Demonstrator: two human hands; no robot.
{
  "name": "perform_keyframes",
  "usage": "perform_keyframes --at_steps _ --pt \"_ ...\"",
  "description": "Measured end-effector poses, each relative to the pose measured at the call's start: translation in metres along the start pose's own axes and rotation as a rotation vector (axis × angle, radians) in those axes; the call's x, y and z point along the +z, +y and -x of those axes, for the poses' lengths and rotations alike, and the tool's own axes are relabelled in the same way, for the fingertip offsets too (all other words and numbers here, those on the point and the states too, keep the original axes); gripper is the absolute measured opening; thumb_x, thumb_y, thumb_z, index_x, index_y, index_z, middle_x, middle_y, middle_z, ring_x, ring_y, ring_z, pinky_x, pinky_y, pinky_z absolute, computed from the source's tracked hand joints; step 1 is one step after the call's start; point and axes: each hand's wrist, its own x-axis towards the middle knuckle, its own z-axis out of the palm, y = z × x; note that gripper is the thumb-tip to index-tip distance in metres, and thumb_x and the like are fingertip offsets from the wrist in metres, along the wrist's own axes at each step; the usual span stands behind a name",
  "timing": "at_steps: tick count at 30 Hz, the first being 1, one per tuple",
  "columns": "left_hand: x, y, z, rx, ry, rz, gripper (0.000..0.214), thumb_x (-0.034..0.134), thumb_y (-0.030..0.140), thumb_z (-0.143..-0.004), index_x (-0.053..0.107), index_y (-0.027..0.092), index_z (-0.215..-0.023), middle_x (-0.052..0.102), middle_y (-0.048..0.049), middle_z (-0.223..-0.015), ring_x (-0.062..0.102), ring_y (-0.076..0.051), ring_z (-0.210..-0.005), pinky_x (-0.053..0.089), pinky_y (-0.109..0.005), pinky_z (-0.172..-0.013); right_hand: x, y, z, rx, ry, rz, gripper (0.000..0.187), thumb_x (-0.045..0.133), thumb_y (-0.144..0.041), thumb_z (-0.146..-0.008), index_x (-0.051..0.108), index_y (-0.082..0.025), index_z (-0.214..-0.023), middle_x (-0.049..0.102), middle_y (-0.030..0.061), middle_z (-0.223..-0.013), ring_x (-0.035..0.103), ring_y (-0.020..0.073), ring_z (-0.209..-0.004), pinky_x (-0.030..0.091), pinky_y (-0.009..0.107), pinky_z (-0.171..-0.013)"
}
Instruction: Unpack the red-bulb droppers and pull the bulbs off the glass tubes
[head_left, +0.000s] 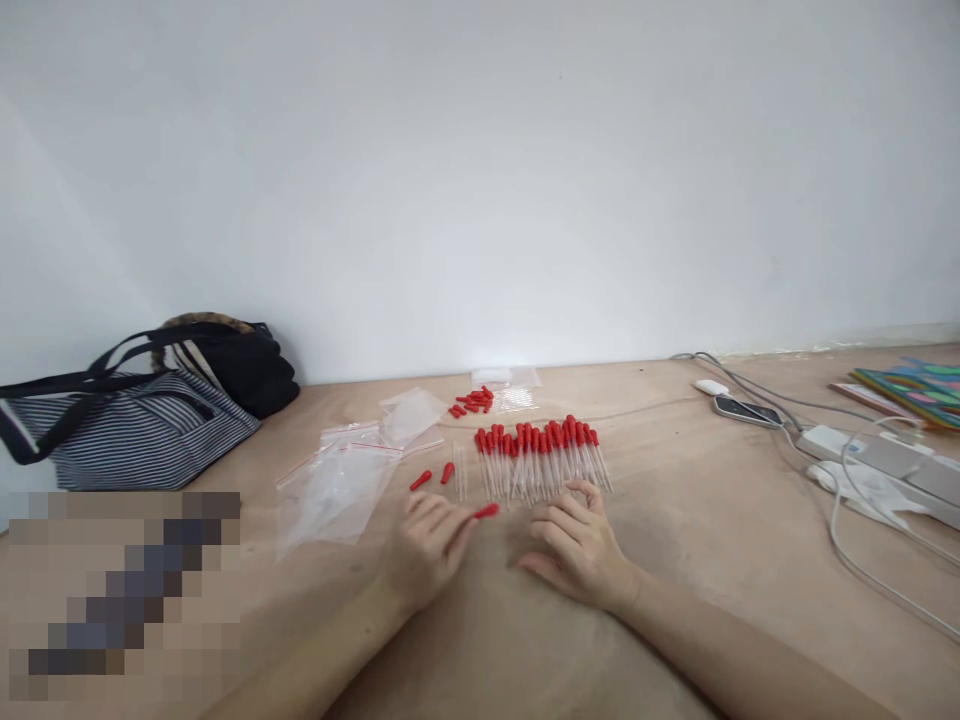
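My left hand (429, 548) pinches a red rubber dropper bulb (487, 510) whose rounded end points right. My right hand (574, 550) rests just in front of a row of droppers (540, 460), thumb apart from the loosely bent fingers, with nothing visible in it. Each dropper in the row has a red bulb on a thin clear tube, bulbs toward the wall. Beyond my left hand lie two loose red bulbs (448, 473) and a few bare clear tubes (460, 475). Farther back are a pile of red bulbs (474, 402) and more clear tubes (515, 400).
Clear zip bags (345, 490) lie to the left, with a striped bag (157, 430) behind them. On the right are a black device (746, 411), a power strip (832, 445), cables and colourful flat items (915, 390). A white wall (480, 200) bounds the back.
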Motion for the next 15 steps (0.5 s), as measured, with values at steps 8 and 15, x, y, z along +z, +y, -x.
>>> perform_keyframes --at_steps 8,15 --pt "-0.007 -0.049 0.002 -0.506 -0.133 -0.193 0.022 0.045 0.030 -0.078 0.063 0.021 -0.070 0.066 -0.0022 -0.064 0.059 -0.020 -0.068 0.032 -0.032 -0.070 -0.001 0.007 0.002 0.053 -0.015 0.025 0.004 0.055 -0.025 -0.076 0.055 -0.021 -0.076 0.061 -0.0029 -0.067 0.051 0.0115 -0.067 0.024 0.037 -0.087" --pt "-0.004 -0.034 -0.009 -0.455 -0.090 -0.187 0.016 0.049 0.031 -0.075 0.061 0.020 -0.075 0.064 -0.0032 -0.074 0.057 -0.020 -0.076 0.032 -0.032 -0.069 -0.005 0.009 0.002 0.059 -0.008 0.024 0.005 0.056 -0.026 -0.075 0.056 -0.021 -0.075 0.060 -0.0032 -0.066 0.050 0.0113 -0.067 0.025 0.037 -0.087"
